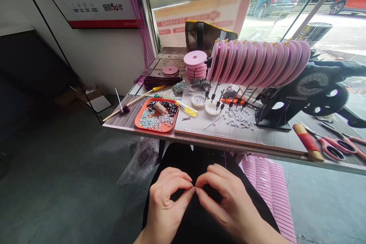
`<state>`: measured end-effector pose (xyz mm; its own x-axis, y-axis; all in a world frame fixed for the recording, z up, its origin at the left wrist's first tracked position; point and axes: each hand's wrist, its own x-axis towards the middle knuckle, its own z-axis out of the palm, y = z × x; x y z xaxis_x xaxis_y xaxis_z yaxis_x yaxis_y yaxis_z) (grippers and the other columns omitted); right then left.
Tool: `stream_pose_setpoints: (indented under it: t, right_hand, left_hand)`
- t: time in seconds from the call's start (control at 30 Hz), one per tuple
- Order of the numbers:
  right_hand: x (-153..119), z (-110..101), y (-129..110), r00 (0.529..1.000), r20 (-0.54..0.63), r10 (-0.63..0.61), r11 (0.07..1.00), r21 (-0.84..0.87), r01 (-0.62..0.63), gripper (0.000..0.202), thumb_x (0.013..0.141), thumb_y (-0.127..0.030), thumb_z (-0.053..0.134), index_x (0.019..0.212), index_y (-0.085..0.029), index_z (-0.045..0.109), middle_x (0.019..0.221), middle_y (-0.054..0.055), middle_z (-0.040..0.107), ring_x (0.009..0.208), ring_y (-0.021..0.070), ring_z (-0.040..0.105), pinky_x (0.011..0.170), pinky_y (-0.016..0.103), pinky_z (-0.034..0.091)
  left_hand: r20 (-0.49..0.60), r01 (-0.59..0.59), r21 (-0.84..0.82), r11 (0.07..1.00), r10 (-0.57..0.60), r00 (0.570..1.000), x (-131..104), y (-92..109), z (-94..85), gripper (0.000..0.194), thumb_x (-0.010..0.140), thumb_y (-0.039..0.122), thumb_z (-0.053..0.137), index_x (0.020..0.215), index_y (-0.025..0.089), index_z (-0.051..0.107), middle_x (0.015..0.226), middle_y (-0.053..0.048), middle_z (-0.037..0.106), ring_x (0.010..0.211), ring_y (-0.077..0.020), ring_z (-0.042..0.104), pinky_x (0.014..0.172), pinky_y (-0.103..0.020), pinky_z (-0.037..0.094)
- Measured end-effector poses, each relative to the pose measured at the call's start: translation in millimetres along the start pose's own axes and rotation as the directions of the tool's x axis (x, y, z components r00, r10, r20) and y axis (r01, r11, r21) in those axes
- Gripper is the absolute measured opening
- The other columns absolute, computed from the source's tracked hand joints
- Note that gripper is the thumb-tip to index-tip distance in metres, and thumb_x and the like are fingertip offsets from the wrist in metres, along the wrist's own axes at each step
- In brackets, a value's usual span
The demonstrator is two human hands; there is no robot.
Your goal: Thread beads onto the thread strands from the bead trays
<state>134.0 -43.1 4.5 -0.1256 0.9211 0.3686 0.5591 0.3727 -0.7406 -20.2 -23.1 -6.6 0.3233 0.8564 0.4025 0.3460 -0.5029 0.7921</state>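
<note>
My left hand (168,198) and my right hand (225,198) meet above my lap, thumb and forefinger of each pinched together, fingertips touching. What they pinch is too small to make out. A thin thread hangs near my right hand. Beyond the hands, on the table (154,135), an orange tray (139,122) holds beads and a cork-like piece. To its right lie a yellow tool (187,109), a small white bowl of beads (198,101), a white disc (212,107) and loose pale beads (240,117). A row of pink spools (257,63) hangs above them.
A black cast machine (311,84) stands at the right, with scissors (331,148) and a red-wrapped roll (307,142) before it. Stacked pink discs (195,59), a dark bag (200,36) and a wooden stick (137,100) are farther back. Plastic wrap (141,160) hangs below the table edge.
</note>
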Motion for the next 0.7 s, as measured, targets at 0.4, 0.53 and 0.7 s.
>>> stream_pose_setpoints:
  t: [0.4, 0.53, 0.7]
  right_hand:
    - [3.0, -1.1, -1.7, 0.999, -0.011, -0.040, 0.997, -0.065, 0.039, 0.013, 0.073, -0.009, 0.051, 0.063, -0.015, 0.057, 0.055, 0.000, 0.050, 0.050, 0.0102, 0.045, 0.045, 0.018, 0.032]
    - [4.2, -0.1, -2.6, 0.999, -0.003, -0.036, 0.997, -0.064, 0.035, 0.013, 0.072, -0.009, 0.050, 0.062, -0.015, 0.056, 0.054, 0.000, 0.050, 0.050, 0.0095, 0.045, 0.045, 0.018, 0.032]
    - [1.2, 4.2, -1.6, 0.991, 0.097, 0.089, 0.995, 0.045, -0.093, 0.013, 0.073, -0.010, 0.049, 0.062, -0.015, 0.055, 0.053, -0.003, 0.051, 0.045, 0.0069, 0.043, 0.044, 0.016, 0.032]
  left_hand:
    - [-0.015, -0.075, 0.070, 0.995, 0.076, 0.997, 2.7, 1.5, 0.2, 0.016, 0.071, 0.002, 0.064, 0.072, 0.018, 0.061, 0.071, -0.001, 0.065, 0.070, -0.0151, 0.060, 0.063, -0.027, 0.051]
    - [-0.022, -0.133, 0.111, 0.985, 0.136, 0.990, 4.1, 4.0, 0.5, 0.017, 0.071, 0.001, 0.062, 0.070, 0.018, 0.060, 0.068, -0.001, 0.065, 0.067, -0.0151, 0.059, 0.063, -0.029, 0.051]
    - [-0.034, -0.150, 0.143, 0.978, 0.157, 0.987, 4.5, 4.5, 1.0, 0.017, 0.071, 0.000, 0.060, 0.069, 0.017, 0.059, 0.065, -0.002, 0.064, 0.064, -0.0152, 0.059, 0.062, -0.030, 0.051]
